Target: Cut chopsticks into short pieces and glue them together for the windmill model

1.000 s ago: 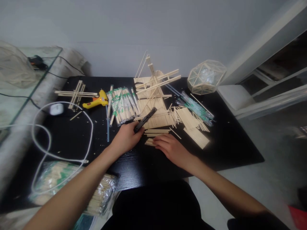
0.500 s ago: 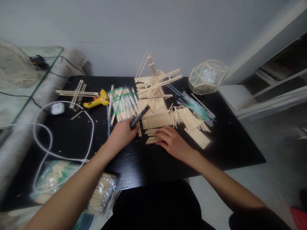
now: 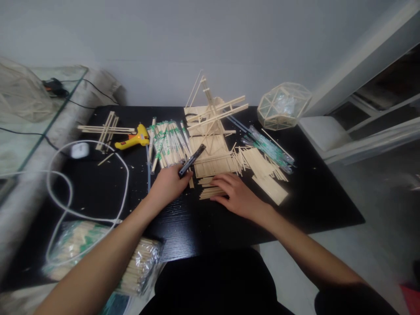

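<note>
Cutter (image 3: pixel 192 160) steady; right hand (image 3: pixel 236 194) edged leftward (slightly)

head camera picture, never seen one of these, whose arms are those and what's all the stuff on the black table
The camera sits on a person's head and looks down, so the two bare arms are that person's own. The left hand grips a dark cutting tool. The right hand rests flat on a small pile of cut sticks. On the black table lie wrapped chopsticks, a yellow glue gun, a half-built stick model, a stick-framed ball and a white cable.
</note>
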`<state>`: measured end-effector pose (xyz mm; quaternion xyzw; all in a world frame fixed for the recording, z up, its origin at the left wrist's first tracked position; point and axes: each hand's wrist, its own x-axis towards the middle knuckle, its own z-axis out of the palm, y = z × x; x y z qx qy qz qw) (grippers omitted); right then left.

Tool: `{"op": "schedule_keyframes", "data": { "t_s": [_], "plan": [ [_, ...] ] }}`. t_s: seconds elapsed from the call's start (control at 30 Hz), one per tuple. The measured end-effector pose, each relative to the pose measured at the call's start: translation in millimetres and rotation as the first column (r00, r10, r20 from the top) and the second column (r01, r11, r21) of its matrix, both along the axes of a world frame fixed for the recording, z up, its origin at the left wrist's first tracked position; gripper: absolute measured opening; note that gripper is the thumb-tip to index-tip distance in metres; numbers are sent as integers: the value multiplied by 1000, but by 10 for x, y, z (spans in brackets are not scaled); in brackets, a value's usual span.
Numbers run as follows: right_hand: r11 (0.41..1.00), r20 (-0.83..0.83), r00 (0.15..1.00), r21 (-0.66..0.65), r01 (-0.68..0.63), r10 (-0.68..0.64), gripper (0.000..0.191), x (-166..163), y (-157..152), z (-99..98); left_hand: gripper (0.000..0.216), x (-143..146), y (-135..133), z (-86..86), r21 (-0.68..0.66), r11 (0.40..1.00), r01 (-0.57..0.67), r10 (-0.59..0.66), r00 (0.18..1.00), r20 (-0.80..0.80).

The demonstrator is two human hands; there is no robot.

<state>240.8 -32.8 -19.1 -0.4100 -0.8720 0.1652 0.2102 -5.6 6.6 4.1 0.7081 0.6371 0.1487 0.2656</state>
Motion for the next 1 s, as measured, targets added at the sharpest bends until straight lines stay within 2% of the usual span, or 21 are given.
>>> {"op": "schedule_keyframes", "data": {
  "t_s": [0.1, 0.2, 0.37, 0.57, 0.87, 1.0],
  "plan": [
    [999, -11, 999, -9, 50, -50, 27, 35, 174, 36, 23, -10, -12, 19, 58, 998, -20, 18, 999, 29],
    [991, 46, 990, -14, 135, -134, 19, 60, 415, 72, 25, -21, -27, 44, 118, 991, -67, 57, 994, 91],
    [989, 157, 977, 25, 145, -147, 18, 12, 687, 52, 27, -58, -21, 83, 178, 971, -159, 120, 970, 212],
    [980, 153, 973, 116, 159, -176, 20, -24, 756, -101, 22, -124, 47, 21, 152, 973, -173, 140, 968, 207],
    [974, 166, 967, 155, 167, -192, 19, -11, 819, -263, 24, -137, 105, -88, 97, 983, -156, 128, 959, 252],
    [966, 66, 978, 181, 183, -198, 18, -9, 792, -270, 28, -134, 107, -81, 102, 979, -178, 145, 951, 272]
  ]
}}
